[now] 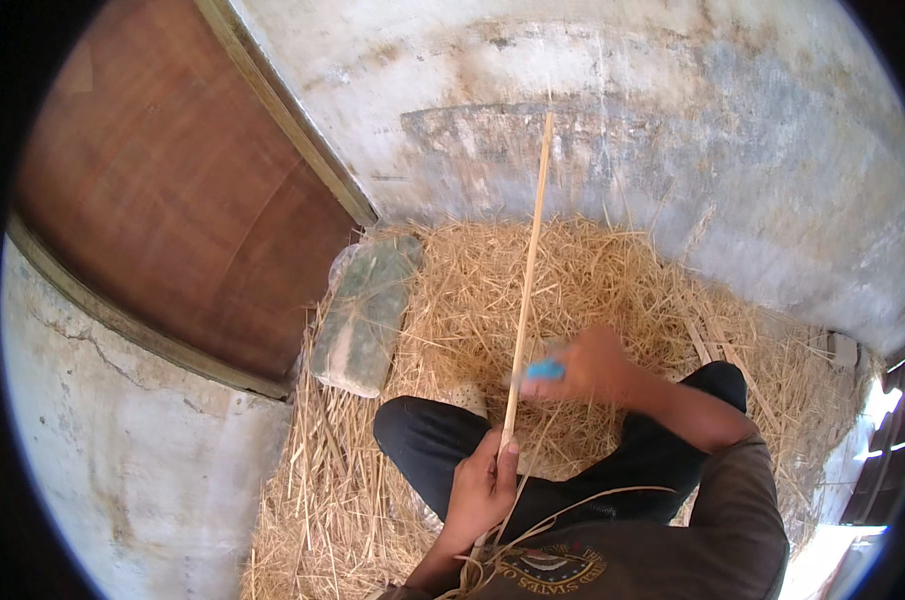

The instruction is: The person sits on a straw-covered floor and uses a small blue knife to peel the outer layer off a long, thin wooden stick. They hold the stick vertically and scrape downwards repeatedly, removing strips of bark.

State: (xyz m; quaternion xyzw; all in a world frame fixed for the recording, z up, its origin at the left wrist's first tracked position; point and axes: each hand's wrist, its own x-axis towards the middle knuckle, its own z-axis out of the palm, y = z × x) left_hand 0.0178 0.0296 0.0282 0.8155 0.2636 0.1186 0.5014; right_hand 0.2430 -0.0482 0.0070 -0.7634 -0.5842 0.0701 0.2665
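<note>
A long pale bamboo strip (pixel 529 275) runs from my lap up toward the wall. My left hand (pixel 483 488) is closed around its lower part, thumb on top. In my right hand (pixel 601 368), smeared by motion, is a knife with a blue handle (pixel 544 370). The knife's blade is hard to make out; it lies against or very near the strip, a little above my left hand. Thin curled slivers (pixel 563 508) lie across my lap, and some trail beneath my left hand.
Straw-like shavings (pixel 453 290) cover the floor around my folded legs. A grey-green stone block (pixel 368 315) lies at the left, near a brown door panel (pixel 183 190) in a wooden frame. A stained, pale wall (pixel 723 160) stands ahead. Longer strips (pixel 708 340) lie at the right.
</note>
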